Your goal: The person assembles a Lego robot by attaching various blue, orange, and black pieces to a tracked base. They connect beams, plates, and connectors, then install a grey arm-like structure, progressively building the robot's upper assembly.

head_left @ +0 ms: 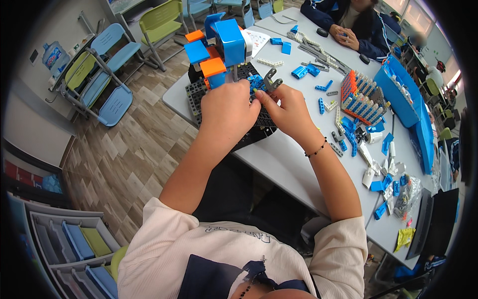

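Note:
Both my hands meet at the near side of a building-block model (230, 44) with blue and orange panels, standing on a black studded base (195, 94). My left hand (228, 107) is closed with its back toward me; its fingertips are hidden, so what they grip does not show. My right hand (290, 110) pinches a small blue and grey building piece between thumb and fingers, its thumb close to the left hand's. A grey forked piece (272, 79) sticks up at the right fingertips. Blue connector parts (256, 81) show just beyond the hands.
Loose blue and white parts (383, 172) spread over the white table (289, 164). An orange, white and blue rack of beams (363, 99) stands at the right by a blue bin (398, 89). Across the table sits a person with joined hands (344, 37). Chairs (114, 47) line the left.

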`<state>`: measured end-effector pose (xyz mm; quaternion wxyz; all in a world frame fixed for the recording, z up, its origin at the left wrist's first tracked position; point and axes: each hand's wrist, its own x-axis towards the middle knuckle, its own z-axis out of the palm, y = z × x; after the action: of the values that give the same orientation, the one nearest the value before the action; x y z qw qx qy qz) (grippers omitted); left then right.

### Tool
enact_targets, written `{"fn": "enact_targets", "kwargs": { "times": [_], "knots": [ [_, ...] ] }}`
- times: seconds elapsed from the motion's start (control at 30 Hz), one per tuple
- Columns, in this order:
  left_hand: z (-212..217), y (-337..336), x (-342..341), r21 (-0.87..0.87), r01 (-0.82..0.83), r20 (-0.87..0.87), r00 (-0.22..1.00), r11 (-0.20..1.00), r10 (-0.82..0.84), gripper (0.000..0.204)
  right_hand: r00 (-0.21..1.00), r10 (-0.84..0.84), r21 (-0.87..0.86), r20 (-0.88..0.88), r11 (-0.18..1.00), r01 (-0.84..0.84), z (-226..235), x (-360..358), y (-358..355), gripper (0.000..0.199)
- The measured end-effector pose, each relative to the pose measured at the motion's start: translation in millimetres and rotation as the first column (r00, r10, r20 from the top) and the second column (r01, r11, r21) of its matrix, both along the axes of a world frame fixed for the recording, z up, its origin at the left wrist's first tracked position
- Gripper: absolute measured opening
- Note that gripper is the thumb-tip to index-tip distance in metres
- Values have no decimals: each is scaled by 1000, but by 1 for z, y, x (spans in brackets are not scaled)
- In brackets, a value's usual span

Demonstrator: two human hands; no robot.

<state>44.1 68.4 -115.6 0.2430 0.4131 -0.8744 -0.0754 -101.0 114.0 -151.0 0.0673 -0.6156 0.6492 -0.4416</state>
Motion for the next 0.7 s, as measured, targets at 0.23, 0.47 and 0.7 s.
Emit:
{"fn": "enact_targets", "kwargs": {
  "times": [0.23,0.47,0.7],
  "knots": [
    [-2,-2,0,31,16,-23,1000,999,-15,28,997,27,36,77,999,-30,-1,-2,-1,39],
    [-5,-1,-1,-17,24,-47,999,1000,-25,19,821,261,43,508,944,-326,-17,-23,-13,32],
    [-4,-1,1,25,19,-22,1000,1000,-18,30,784,383,-45,489,908,-416,-27,-31,-18,29]
  ]
}}
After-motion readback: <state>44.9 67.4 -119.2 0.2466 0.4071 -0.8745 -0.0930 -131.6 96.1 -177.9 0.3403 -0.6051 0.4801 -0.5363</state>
